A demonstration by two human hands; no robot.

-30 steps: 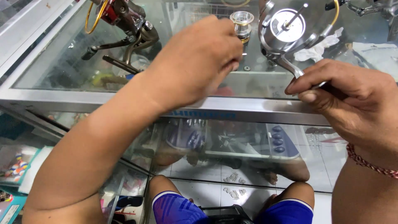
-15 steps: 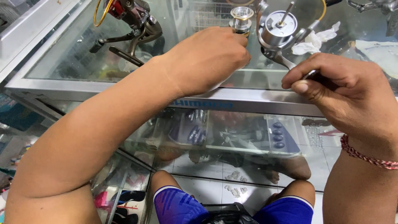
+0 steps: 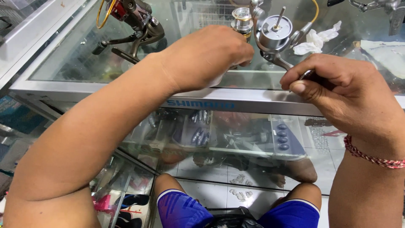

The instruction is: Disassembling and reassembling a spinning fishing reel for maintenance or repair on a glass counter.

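A silver fishing reel body (image 3: pixel 274 38) with an upright shaft stands on the glass counter top (image 3: pixel 76 59). My right hand (image 3: pixel 337 90) is closed around the reel's foot stem at its lower right. My left hand (image 3: pixel 206 57) is curled palm-down beside the reel, its fingertips near a small metal spool (image 3: pixel 241 19); what the fingers hold is hidden.
A dark reel with a red and gold part (image 3: pixel 133 23) lies at the far left of the glass. A crumpled white tissue (image 3: pixel 316 40) lies right of the silver reel. Tackle boxes show through the case front (image 3: pixel 236 135). My knees in blue shorts (image 3: pixel 185 209) are below.
The view has shifted so that the counter sits lower and closer. My left hand has drawn down away from the spool. My right hand keeps its grip on the reel's stem.
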